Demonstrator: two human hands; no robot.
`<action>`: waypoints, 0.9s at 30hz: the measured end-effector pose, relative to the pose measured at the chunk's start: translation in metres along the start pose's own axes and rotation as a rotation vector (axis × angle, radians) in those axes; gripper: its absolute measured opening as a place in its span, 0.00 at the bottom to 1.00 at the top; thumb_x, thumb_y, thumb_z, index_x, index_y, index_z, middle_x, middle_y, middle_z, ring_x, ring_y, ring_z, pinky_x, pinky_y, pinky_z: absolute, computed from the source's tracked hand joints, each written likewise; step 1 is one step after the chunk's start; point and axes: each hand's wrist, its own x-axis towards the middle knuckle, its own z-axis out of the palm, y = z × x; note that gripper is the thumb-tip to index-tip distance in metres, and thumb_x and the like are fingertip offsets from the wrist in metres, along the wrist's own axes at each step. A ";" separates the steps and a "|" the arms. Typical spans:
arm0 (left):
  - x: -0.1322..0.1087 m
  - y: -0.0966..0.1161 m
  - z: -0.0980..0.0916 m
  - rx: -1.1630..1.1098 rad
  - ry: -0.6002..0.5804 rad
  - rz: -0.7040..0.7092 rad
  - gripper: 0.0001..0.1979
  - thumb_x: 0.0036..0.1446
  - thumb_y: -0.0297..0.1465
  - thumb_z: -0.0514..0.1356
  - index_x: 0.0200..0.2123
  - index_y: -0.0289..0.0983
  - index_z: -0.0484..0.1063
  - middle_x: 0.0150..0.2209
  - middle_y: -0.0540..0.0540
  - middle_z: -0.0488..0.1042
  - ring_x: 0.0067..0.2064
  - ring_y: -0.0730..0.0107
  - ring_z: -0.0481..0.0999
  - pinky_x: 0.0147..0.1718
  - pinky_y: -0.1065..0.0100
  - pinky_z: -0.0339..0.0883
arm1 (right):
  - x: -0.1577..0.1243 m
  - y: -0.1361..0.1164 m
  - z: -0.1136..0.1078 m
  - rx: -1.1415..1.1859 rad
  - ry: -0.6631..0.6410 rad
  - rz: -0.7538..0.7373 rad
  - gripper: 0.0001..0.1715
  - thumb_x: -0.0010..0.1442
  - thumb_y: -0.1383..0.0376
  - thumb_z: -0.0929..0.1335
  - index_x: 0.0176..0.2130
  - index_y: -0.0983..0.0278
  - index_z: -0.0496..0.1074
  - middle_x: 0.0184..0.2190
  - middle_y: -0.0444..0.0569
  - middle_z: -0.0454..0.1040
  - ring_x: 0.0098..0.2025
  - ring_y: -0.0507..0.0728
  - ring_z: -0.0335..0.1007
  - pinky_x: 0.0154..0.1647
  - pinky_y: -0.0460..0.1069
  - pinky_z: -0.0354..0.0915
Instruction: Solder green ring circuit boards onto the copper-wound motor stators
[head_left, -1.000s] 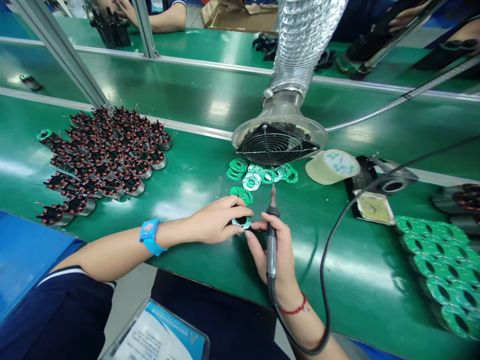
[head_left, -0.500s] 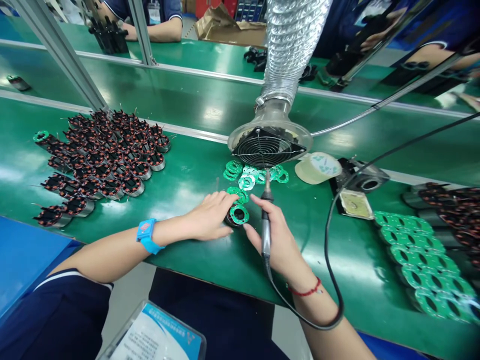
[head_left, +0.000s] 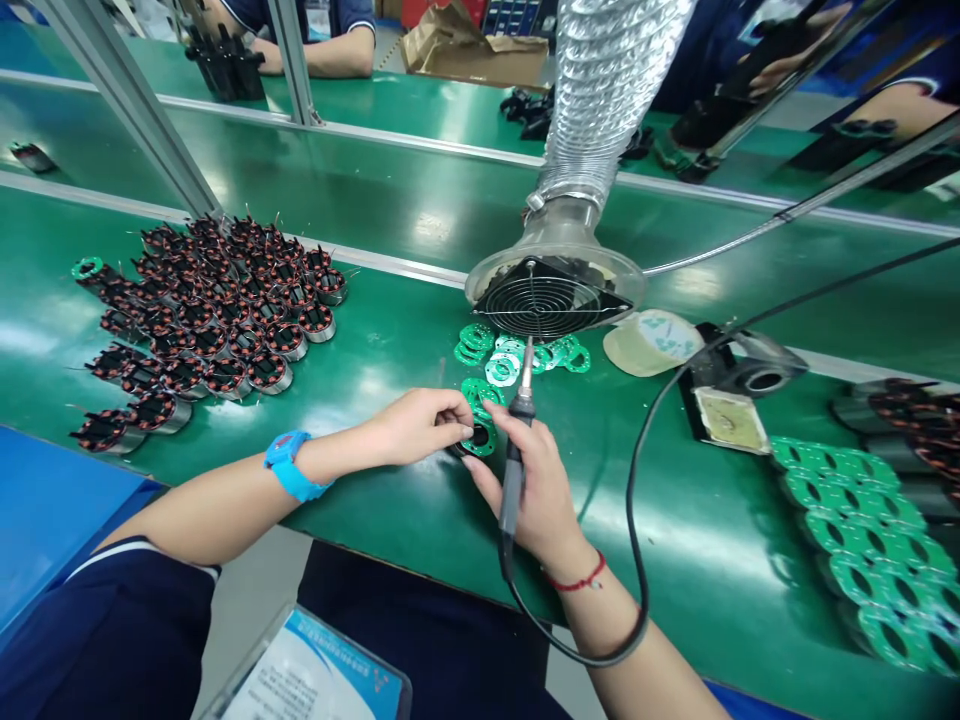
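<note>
My right hand holds a soldering iron upright against the palm, its metal tip pointing away from me. Its thumb and forefinger reach to the edge of a green ring-shaped circuit board, which lies on a dark round motor part mostly hidden by the hands. At that board's left edge, my left hand has its thumb and fingertips pinched together; whatever is between them is too small to make out. Just beyond lies another green ring board, partly behind the fingers.
Copper-wound motor stators crowd the left of the green table. A fume extractor hood hangs over loose ring boards. To the right are a tape roll, a soldering iron stand and rows of board-topped stators. Co-workers' arms show across the table.
My left hand has gone from lying flat with fingers stretched to a pinch at the board. My right forefinger has moved in closer to the board, and the iron has shifted left with that hand.
</note>
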 end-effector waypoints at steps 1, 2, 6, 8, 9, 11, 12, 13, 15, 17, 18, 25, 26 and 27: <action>0.001 -0.002 0.002 -0.049 -0.003 -0.020 0.04 0.58 0.27 0.59 0.31 0.34 0.69 0.28 0.52 0.71 0.31 0.76 0.69 0.31 0.74 0.63 | 0.000 -0.001 -0.002 0.008 0.011 -0.051 0.31 0.61 0.64 0.68 0.61 0.56 0.56 0.52 0.55 0.74 0.50 0.64 0.72 0.47 0.62 0.68; 0.002 -0.003 0.003 -0.087 -0.005 -0.036 0.04 0.58 0.27 0.59 0.30 0.34 0.69 0.28 0.52 0.71 0.31 0.76 0.69 0.31 0.74 0.63 | 0.000 -0.002 -0.004 0.010 0.019 -0.088 0.31 0.61 0.66 0.68 0.61 0.56 0.56 0.52 0.54 0.74 0.51 0.64 0.71 0.48 0.62 0.68; 0.003 -0.005 0.002 -0.140 0.012 -0.069 0.04 0.56 0.26 0.58 0.29 0.33 0.68 0.27 0.54 0.69 0.30 0.76 0.67 0.32 0.73 0.62 | 0.000 -0.004 -0.009 0.005 0.012 -0.089 0.28 0.60 0.71 0.66 0.58 0.55 0.61 0.44 0.50 0.79 0.46 0.62 0.75 0.45 0.61 0.68; 0.004 -0.005 0.001 -0.102 0.034 -0.069 0.04 0.55 0.24 0.57 0.27 0.34 0.67 0.25 0.55 0.67 0.29 0.77 0.66 0.31 0.74 0.61 | 0.000 -0.004 -0.010 0.030 0.011 -0.084 0.26 0.60 0.72 0.65 0.56 0.55 0.63 0.41 0.48 0.81 0.41 0.60 0.76 0.45 0.60 0.68; 0.004 -0.006 0.001 -0.072 0.044 -0.064 0.05 0.54 0.24 0.56 0.26 0.34 0.67 0.25 0.55 0.67 0.29 0.77 0.66 0.30 0.74 0.60 | 0.000 -0.003 -0.010 0.046 0.013 -0.084 0.25 0.61 0.72 0.65 0.56 0.56 0.63 0.41 0.48 0.81 0.40 0.60 0.77 0.45 0.60 0.68; 0.004 -0.007 0.000 -0.003 0.047 -0.051 0.05 0.53 0.23 0.55 0.25 0.35 0.66 0.24 0.55 0.66 0.28 0.77 0.65 0.29 0.73 0.59 | -0.002 -0.003 -0.010 0.082 0.042 -0.060 0.25 0.62 0.71 0.64 0.57 0.57 0.62 0.40 0.48 0.82 0.41 0.60 0.77 0.46 0.60 0.68; 0.004 -0.007 0.000 0.030 0.044 -0.048 0.05 0.52 0.23 0.55 0.25 0.35 0.66 0.24 0.55 0.67 0.28 0.76 0.65 0.29 0.73 0.58 | -0.005 -0.002 -0.011 0.104 0.067 -0.029 0.24 0.63 0.70 0.64 0.57 0.57 0.62 0.39 0.49 0.82 0.42 0.61 0.77 0.46 0.60 0.68; 0.004 -0.008 0.001 0.058 0.043 -0.049 0.05 0.52 0.24 0.55 0.25 0.35 0.66 0.24 0.55 0.67 0.28 0.76 0.65 0.29 0.73 0.58 | -0.007 -0.001 -0.011 0.131 0.098 0.013 0.22 0.64 0.68 0.64 0.57 0.58 0.63 0.38 0.50 0.82 0.42 0.61 0.78 0.45 0.61 0.69; 0.003 -0.007 0.002 0.100 0.050 -0.061 0.05 0.52 0.24 0.55 0.25 0.35 0.66 0.23 0.55 0.67 0.27 0.76 0.65 0.27 0.73 0.56 | -0.014 0.002 -0.010 0.199 0.190 0.115 0.18 0.65 0.65 0.64 0.54 0.60 0.66 0.35 0.51 0.81 0.39 0.61 0.78 0.43 0.60 0.70; 0.003 -0.007 0.002 0.124 0.064 -0.078 0.04 0.51 0.25 0.55 0.25 0.36 0.66 0.23 0.55 0.66 0.27 0.76 0.64 0.27 0.73 0.55 | -0.021 0.005 -0.009 0.296 0.302 0.178 0.14 0.65 0.62 0.64 0.50 0.61 0.70 0.32 0.49 0.79 0.31 0.59 0.78 0.37 0.58 0.72; 0.002 -0.007 0.002 0.131 0.068 -0.088 0.04 0.51 0.25 0.55 0.25 0.36 0.66 0.23 0.55 0.66 0.26 0.76 0.64 0.27 0.73 0.55 | -0.023 0.007 -0.009 0.352 0.347 0.182 0.13 0.65 0.61 0.64 0.47 0.61 0.71 0.29 0.47 0.78 0.27 0.57 0.76 0.34 0.56 0.71; 0.003 -0.006 0.002 0.141 0.074 -0.103 0.04 0.51 0.25 0.55 0.25 0.36 0.65 0.23 0.55 0.66 0.26 0.76 0.64 0.26 0.73 0.54 | -0.026 0.010 -0.009 0.480 0.345 0.152 0.12 0.63 0.58 0.64 0.39 0.62 0.74 0.20 0.42 0.70 0.17 0.52 0.66 0.25 0.52 0.66; 0.003 -0.006 0.002 0.140 0.074 -0.105 0.04 0.51 0.25 0.55 0.25 0.36 0.65 0.23 0.55 0.66 0.26 0.76 0.64 0.26 0.73 0.54 | -0.026 0.010 -0.009 0.479 0.341 0.156 0.12 0.63 0.58 0.64 0.39 0.61 0.74 0.20 0.42 0.70 0.17 0.52 0.66 0.25 0.52 0.66; 0.003 -0.005 0.002 0.138 0.073 -0.107 0.04 0.51 0.25 0.55 0.25 0.36 0.65 0.23 0.55 0.66 0.26 0.76 0.63 0.26 0.73 0.54 | -0.026 0.011 -0.009 0.478 0.338 0.157 0.12 0.63 0.58 0.64 0.40 0.61 0.73 0.20 0.42 0.70 0.17 0.52 0.66 0.25 0.52 0.66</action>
